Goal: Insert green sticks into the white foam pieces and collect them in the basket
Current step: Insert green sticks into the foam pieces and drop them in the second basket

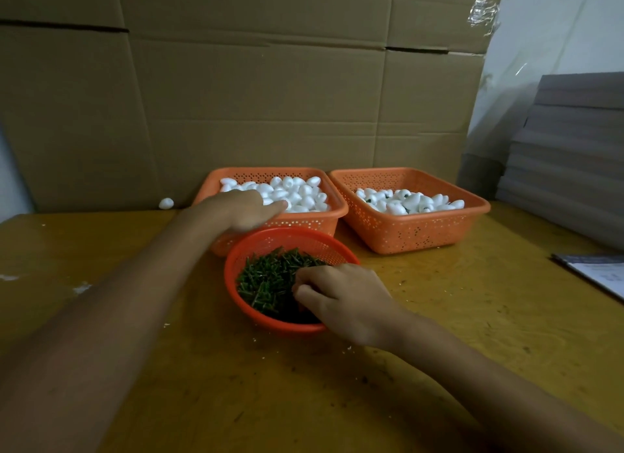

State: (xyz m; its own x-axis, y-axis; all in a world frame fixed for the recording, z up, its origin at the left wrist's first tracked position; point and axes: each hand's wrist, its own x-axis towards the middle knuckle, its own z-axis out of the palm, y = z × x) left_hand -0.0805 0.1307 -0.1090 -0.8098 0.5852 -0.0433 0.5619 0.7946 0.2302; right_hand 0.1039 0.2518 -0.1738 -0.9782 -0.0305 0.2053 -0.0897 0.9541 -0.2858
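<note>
Presently, right hand [341, 300] pinches green sticks [266, 280] in round basket [290, 232]; left hand [243, 209], beyond it, blurred, grip untellable; clumped sticks may spill.

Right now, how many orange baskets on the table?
3. Left basket and right basket at the back, both with foam pieces; round basket of sticks in front. None seem hidden.

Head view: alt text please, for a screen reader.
The right hand pinches green sticks in a round red basket while the left hand reaches onto white foam pieces in the left orange basket; a second orange basket of foam sits alongside.
</note>
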